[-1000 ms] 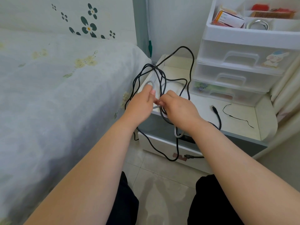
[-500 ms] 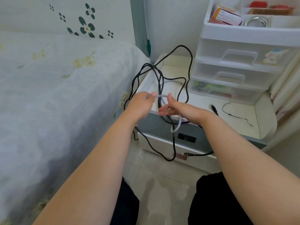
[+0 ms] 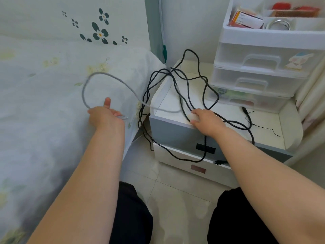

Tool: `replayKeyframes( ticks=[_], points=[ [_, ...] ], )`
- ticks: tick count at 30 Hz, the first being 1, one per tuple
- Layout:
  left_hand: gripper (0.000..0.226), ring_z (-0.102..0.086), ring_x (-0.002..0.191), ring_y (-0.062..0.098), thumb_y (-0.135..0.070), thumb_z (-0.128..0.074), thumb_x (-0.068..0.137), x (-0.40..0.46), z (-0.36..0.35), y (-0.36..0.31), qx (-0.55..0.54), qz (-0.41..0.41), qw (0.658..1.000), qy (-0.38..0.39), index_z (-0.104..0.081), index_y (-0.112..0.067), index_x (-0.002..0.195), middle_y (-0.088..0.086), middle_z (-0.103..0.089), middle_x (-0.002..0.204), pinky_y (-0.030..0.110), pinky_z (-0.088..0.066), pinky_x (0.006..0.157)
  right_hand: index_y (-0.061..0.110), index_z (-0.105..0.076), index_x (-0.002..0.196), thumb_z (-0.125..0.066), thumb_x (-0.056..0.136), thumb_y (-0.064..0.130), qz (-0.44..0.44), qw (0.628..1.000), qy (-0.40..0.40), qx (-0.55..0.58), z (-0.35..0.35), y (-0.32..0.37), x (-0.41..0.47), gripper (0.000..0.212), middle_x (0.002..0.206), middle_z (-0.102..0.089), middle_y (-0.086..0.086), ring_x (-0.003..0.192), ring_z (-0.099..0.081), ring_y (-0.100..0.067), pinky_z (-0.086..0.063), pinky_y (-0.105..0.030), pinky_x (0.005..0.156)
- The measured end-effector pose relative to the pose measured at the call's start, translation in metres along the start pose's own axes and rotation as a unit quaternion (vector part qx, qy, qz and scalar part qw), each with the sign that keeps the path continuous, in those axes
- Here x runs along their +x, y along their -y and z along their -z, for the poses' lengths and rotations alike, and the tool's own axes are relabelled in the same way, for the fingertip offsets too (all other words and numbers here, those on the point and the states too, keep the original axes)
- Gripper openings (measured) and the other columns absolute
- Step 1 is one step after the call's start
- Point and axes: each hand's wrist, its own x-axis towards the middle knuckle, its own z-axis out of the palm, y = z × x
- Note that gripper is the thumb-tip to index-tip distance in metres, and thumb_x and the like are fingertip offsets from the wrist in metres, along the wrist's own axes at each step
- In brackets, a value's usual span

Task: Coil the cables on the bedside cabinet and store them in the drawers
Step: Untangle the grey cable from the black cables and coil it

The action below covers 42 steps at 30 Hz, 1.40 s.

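My hands have parted since a moment ago; my left hand (image 3: 105, 115) has swung out over the bed (image 3: 44, 103), thumb up, gripping the grey cable (image 3: 112, 79); my right hand (image 3: 206, 120) pins the black cable (image 3: 186, 81) on the bedside cabinet (image 3: 175, 132), fingers curled.

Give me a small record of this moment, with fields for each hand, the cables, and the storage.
left hand: over the bed, grip on the grey cable near its clear plug
right hand: at the front edge of the cabinet top, on the cables; its grip is unclear
grey cable: loops in the air above the bed, runs to the cabinet
black cable: tangled, uncoiled, hanging over the cabinet front
cabinet drawers: shut
plastic drawer box: at the cabinet's back
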Motion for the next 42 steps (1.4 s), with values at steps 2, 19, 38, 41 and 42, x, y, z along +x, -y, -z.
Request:
replayKeyframes(
  ticks=[2,19,38,41,42],
  points=[
    [0.039,-0.023,0.025,0.007,-0.029,-0.023,0.104,-0.004,0.001,-0.001,0.042,-0.004,0.999,-0.016,-0.046,-0.016,0.075,-0.005,-0.054,0.055,0.015,-0.017,0.034,0.020,-0.030,0.143,-0.050,0.092,0.043,0.007,1.000,-0.018,0.003,-0.004,0.005,0.000,0.059,0.138,-0.048,-0.013,0.128,-0.042,-0.031,-0.039,-0.046,0.101],
    [0.034,-0.017,0.028,0.006,-0.015,-0.035,0.095,-0.042,-0.014,0.033,0.267,0.109,0.939,0.187,-0.033,-0.020,0.061,-0.008,-0.035,0.040,0.013,-0.014,0.031,0.011,-0.055,0.123,-0.039,0.100,0.021,0.074,0.988,-0.099,-0.095,-0.033,0.033,0.012,0.031,0.121,-0.054,-0.012,0.114,-0.043,-0.030,-0.043,-0.039,0.086],
    [0.033,-0.018,0.029,0.006,-0.022,-0.036,0.100,-0.038,-0.023,0.043,0.282,0.076,0.944,0.151,-0.037,-0.017,0.067,-0.007,-0.030,0.040,0.015,-0.014,0.033,0.010,-0.054,0.087,-0.036,0.102,0.025,-0.189,0.539,0.001,0.821,0.039,0.049,0.015,0.027,0.055,-0.055,-0.002,0.031,-0.033,-0.005,-0.034,-0.015,0.032],
    [0.036,-0.019,0.029,0.006,-0.031,-0.037,0.102,-0.037,-0.025,0.041,0.339,0.034,0.929,0.146,-0.043,-0.016,0.070,-0.007,-0.031,0.039,0.014,-0.015,0.034,0.011,-0.059,0.085,-0.038,0.101,0.022,-0.186,0.804,0.008,0.565,0.057,0.058,0.007,0.029,0.068,-0.058,-0.004,0.045,-0.043,-0.011,-0.042,-0.019,0.040],
    [0.036,-0.019,0.029,0.006,-0.032,-0.037,0.102,-0.037,-0.025,0.041,0.374,0.020,0.915,0.152,-0.045,-0.015,0.072,-0.007,-0.032,0.039,0.014,-0.015,0.034,0.011,-0.060,0.083,-0.039,0.099,0.020,-0.176,0.877,0.007,0.447,0.060,0.059,0.002,0.027,0.077,-0.061,-0.007,0.053,-0.049,-0.014,-0.046,-0.023,0.047]
  ],
)
